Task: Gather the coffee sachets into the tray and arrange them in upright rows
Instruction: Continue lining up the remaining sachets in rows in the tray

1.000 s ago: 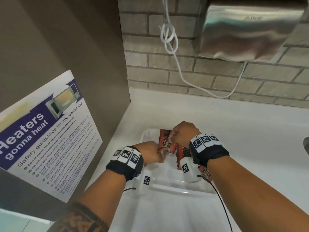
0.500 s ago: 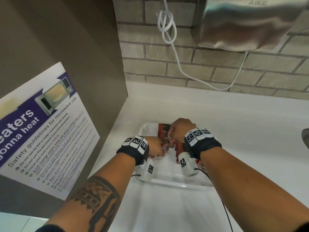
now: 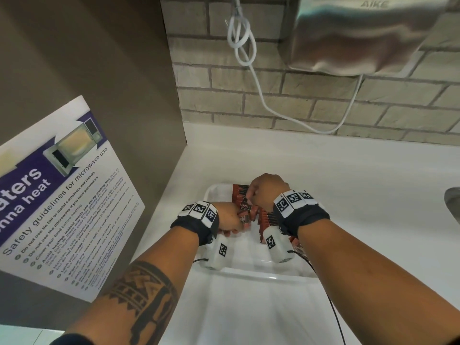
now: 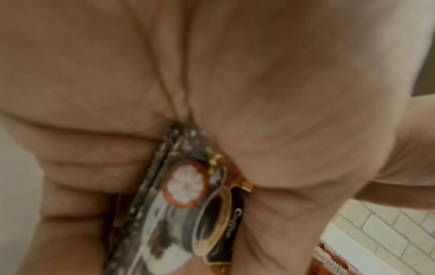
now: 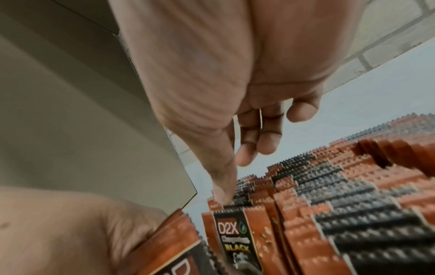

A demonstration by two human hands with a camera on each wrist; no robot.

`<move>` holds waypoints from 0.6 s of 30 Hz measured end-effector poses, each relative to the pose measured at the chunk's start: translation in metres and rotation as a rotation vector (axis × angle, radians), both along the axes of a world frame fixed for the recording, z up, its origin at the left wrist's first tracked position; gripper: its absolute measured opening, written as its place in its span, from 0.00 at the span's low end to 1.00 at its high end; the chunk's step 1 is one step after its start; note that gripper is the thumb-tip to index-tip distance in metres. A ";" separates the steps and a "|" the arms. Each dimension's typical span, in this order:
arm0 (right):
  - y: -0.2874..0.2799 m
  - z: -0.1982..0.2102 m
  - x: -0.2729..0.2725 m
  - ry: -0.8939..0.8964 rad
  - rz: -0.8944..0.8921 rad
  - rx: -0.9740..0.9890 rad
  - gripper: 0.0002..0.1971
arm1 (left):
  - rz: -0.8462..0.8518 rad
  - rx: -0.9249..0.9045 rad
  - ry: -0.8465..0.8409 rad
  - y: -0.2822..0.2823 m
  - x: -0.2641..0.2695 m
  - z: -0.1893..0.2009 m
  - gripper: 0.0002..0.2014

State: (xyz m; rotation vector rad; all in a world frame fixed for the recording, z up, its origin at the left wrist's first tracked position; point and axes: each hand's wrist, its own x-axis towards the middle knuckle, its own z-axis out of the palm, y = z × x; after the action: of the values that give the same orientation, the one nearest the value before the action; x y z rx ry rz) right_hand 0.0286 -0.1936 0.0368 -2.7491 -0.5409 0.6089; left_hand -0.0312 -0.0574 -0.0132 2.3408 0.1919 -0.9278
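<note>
A white tray sits on the white counter, and red and black coffee sachets stand upright in rows inside it. My left hand grips a few sachets between thumb and fingers, just left of the rows. They also show at the lower left of the right wrist view as held sachets. My right hand hovers over the rows, its thumb touching the top edge of a front sachet, the other fingers loosely bent and holding nothing.
A brown panel with a microwave safety poster stands close on the left. A brick wall is behind, with a steel hand dryer and its white cable hanging above the counter. A sink edge shows at far right.
My left hand has moved its sachets forward and right, closer to the rows. The right hand has stayed over the rows, and the head view has tilted down a little.
</note>
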 end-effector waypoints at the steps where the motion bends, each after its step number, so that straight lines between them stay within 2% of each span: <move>1: -0.001 0.001 0.000 -0.005 0.005 0.004 0.11 | 0.005 -0.008 -0.005 0.001 0.000 0.000 0.14; 8: -0.010 0.008 0.001 -0.023 0.005 0.073 0.14 | 0.109 -0.142 0.014 0.003 -0.002 0.002 0.11; 11: -0.015 0.011 -0.001 -0.013 0.014 0.129 0.12 | 0.144 -0.209 0.034 0.008 -0.003 0.004 0.15; 14: -0.020 0.011 -0.007 0.046 0.039 0.252 0.04 | 0.210 -0.388 0.011 0.016 -0.008 0.011 0.16; 18: -0.023 0.007 -0.012 0.103 0.043 0.351 0.08 | 0.312 -0.663 -0.061 0.022 -0.014 0.021 0.18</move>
State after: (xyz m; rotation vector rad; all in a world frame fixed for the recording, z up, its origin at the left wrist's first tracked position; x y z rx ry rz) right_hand 0.0167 -0.2165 0.0437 -2.3694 -0.6187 0.5973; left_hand -0.0447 -0.0358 0.0076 1.6644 0.1830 -0.6373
